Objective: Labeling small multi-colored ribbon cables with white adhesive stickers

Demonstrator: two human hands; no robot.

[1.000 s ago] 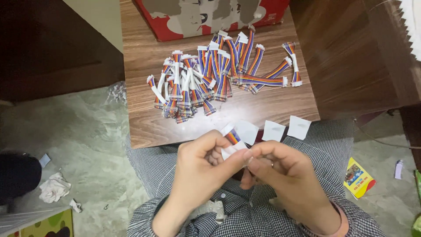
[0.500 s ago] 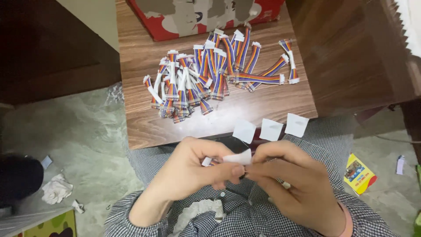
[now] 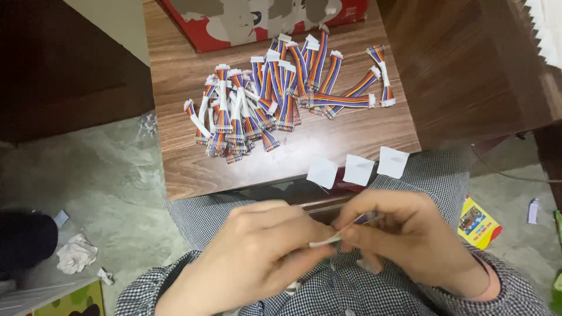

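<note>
Both hands, left hand [image 3: 266, 248] and right hand [image 3: 410, 240], pinch one rainbow ribbon cable [image 3: 366, 220] with a white label [image 3: 325, 240] over the lap (grip closed), below the bench [image 3: 181, 146], for wrapping control.

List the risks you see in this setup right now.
The three white paper squares hang over the table edge and could drop onto the lap. The left hand and right hand pinch one rainbow cable off the table; dropped, it might land on the littered floor.
</note>
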